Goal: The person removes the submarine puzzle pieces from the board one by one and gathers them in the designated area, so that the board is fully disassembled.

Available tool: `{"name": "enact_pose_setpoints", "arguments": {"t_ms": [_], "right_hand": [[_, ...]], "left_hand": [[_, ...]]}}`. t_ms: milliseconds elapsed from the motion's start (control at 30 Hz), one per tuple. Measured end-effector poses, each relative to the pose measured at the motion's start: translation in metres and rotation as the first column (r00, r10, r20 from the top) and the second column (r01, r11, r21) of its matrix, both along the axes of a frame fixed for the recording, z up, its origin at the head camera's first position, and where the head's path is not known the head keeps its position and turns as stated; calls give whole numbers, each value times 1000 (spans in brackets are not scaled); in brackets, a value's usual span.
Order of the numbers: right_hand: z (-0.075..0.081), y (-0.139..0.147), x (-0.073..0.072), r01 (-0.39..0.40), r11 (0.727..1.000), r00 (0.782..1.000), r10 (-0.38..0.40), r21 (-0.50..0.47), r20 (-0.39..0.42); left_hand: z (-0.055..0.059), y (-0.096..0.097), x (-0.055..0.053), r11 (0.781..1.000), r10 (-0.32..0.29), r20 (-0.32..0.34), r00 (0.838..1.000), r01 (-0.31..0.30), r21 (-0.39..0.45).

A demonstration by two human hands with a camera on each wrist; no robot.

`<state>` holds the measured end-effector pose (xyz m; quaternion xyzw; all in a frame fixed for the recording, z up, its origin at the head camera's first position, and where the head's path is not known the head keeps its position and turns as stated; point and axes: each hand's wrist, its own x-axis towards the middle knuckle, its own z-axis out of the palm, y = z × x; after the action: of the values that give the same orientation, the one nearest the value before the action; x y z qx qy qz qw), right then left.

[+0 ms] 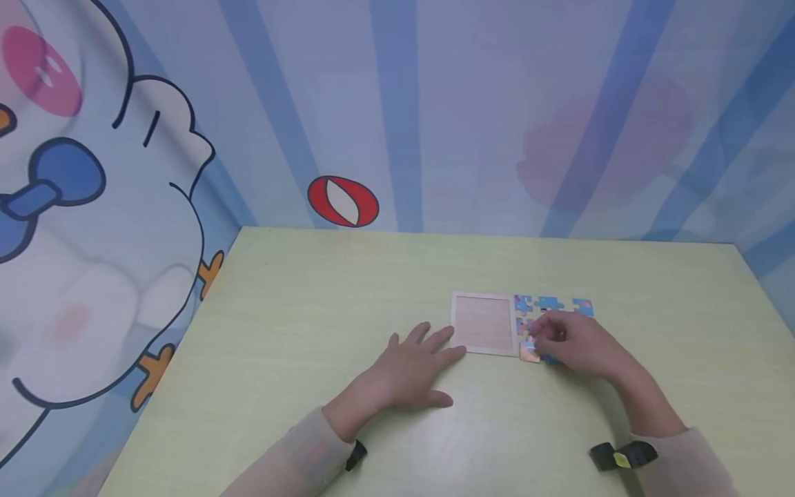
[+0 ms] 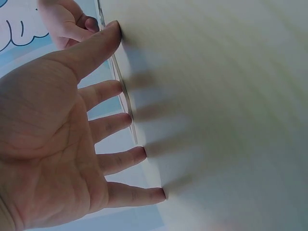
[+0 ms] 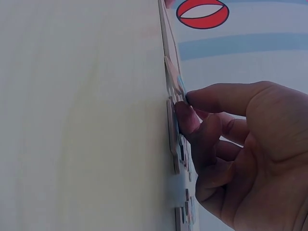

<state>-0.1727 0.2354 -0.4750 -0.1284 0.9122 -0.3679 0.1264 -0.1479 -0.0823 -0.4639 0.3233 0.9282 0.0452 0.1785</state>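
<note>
A shallow puzzle tray with a pale rim and a bare wood-coloured bottom lies on the table. Spread fingers of my left hand reach its near left corner; in the left wrist view, the fingertips are down at the tray's edge and the tabletop. Just right of the tray, my right hand pinches a puzzle piece between thumb and index finger, and the piece is tilted up at one end. Other blue and pink puzzle pieces lie around that hand, some hidden beneath it.
The pale table runs back to a wall with blue stripes and cartoon prints. A large cartoon figure covers the left side. Dark wrist straps sit over both sleeves.
</note>
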Motion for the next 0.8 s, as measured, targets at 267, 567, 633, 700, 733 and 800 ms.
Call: {"name": "enact_pose_setpoints", "arguments": {"t_ms": [267,567,633,700,733,800], "right_hand": [[-1,0,1,12,999,1000,-11,33,-24],[-2,3,4,44,998,999,-44,39,-20],[-2,3,5,52,998,998,-51,39,-20],[-3,4,5,57,998,998,-56,38,-17],[-3,4,6,57,998,998,-57,38,-16],[-2,5,6,64,997,998,-64,46,-14]], "left_hand": [[-1,1,0,1000,-9,-10,1000,9,0],[-1,1,0,1000,-11,-14,1000,11,-8],[0,1,0,1000,-9,-13,1000,9,-7],[0,1,0,1000,-8,-12,1000,8,-8],[-1,1,0,1000,-8,-11,1000,8,-8],[-1,1,0,1000,-6,-11,1000,6,-7]]}}
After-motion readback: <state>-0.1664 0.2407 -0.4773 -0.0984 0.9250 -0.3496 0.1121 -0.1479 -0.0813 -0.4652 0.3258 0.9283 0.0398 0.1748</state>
